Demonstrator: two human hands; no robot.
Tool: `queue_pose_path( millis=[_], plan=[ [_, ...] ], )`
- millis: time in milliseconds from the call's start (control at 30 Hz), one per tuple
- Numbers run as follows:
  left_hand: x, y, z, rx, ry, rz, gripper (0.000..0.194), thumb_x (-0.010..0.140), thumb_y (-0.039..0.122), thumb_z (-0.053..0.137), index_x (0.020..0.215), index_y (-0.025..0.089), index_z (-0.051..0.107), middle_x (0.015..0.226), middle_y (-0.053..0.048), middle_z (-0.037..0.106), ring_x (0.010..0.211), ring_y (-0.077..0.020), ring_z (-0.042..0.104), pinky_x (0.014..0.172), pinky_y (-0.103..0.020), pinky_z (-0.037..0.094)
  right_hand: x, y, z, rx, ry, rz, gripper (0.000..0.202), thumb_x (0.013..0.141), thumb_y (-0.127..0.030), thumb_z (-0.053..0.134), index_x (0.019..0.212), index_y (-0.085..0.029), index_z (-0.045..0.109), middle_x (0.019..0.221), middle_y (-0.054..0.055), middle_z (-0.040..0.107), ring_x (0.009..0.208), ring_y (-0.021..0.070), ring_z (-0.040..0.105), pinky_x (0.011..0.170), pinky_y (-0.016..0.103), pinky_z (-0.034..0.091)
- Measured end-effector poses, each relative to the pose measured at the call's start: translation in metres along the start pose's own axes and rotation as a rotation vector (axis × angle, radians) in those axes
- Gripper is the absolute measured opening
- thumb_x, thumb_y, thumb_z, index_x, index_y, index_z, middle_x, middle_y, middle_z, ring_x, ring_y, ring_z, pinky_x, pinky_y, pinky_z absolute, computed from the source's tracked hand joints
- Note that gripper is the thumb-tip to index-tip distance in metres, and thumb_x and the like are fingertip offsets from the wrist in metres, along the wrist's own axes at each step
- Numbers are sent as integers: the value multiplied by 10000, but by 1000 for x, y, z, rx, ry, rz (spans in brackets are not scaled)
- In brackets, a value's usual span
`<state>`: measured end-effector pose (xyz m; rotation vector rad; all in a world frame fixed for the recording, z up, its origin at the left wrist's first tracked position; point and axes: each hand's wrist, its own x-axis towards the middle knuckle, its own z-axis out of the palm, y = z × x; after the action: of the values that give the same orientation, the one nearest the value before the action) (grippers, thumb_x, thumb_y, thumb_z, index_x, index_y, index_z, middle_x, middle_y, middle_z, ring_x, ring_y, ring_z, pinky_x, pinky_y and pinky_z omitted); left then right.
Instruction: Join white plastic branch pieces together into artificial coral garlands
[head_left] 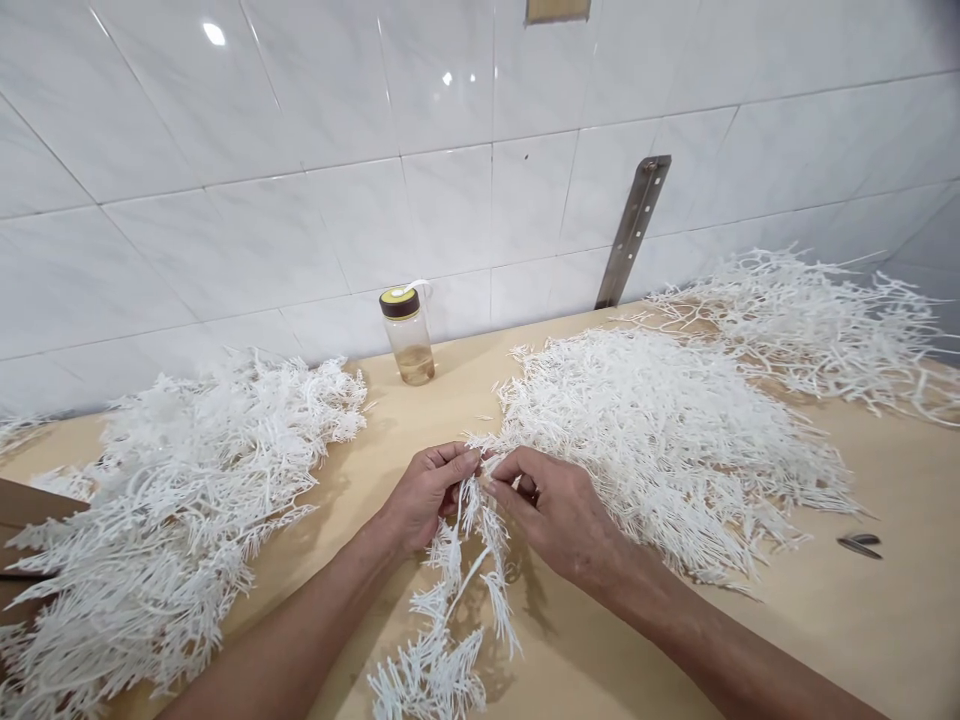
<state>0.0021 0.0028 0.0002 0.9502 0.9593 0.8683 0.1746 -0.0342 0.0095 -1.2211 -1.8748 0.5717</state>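
My left hand (pixel 435 490) pinches the upper end of a white artificial plant spray (pixel 450 590), whose needle-like sprigs hang down toward me over the table. Close on its right, my right hand (pixel 551 505) has thumb and forefinger closed at the same top end, beside small white sprigs. What exactly sits between the right fingertips is partly hidden. A large pile of loose white sprigs (pixel 645 430) lies just beyond my right hand. To the left is a heap of fuller white branches (pixel 202 500).
A clear bottle (pixel 412 350) with a dark and yellow lid stands near the tiled wall (pixel 450 210). Bare white stems (pixel 832 320) lie back right. A small dark metal tool (pixel 860 544) rests at right. A metal bracket (pixel 634 235) leans on the wall; a cardboard box (pixel 37 510) edges in left.
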Motion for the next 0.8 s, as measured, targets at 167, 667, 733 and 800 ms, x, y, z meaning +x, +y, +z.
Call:
queue_pose_path(
  millis=[167, 667, 733, 800],
  plan=[
    [-3, -1, 3, 129, -2, 24, 412, 695, 524, 780, 682, 160, 587, 491, 64, 444, 387, -40, 324, 392, -191, 220, 1, 0, -9, -40, -69, -25, 99, 891, -212, 581, 796, -200, 609, 732, -6, 656, 608, 130, 572, 568, 260, 442],
    [-7, 1, 4, 500, -219, 87, 371, 787, 495, 686, 706, 135, 649, 592, 24, 484, 540, -83, 341, 524, -244, 269, 9, 10, -27, -67, -210, 5, 181, 921, -223, 556, 894, -213, 735, 878, 32, 716, 787, 158, 636, 706, 296, 469],
    [-7, 2, 5, 530, -219, 83, 372, 786, 491, 686, 692, 134, 639, 599, 24, 479, 551, -86, 348, 532, -247, 271, 9, 9, -30, -99, -241, 43, 172, 914, -220, 563, 856, -208, 725, 833, 20, 710, 745, 154, 623, 674, 291, 449],
    [-8, 3, 6, 555, -223, 72, 370, 790, 490, 679, 697, 133, 642, 606, 21, 492, 553, -88, 357, 532, -248, 272, 9, 9, -32, -126, -259, 64, 187, 921, -228, 552, 816, -199, 704, 786, 11, 693, 701, 146, 602, 640, 284, 426]
  ],
)
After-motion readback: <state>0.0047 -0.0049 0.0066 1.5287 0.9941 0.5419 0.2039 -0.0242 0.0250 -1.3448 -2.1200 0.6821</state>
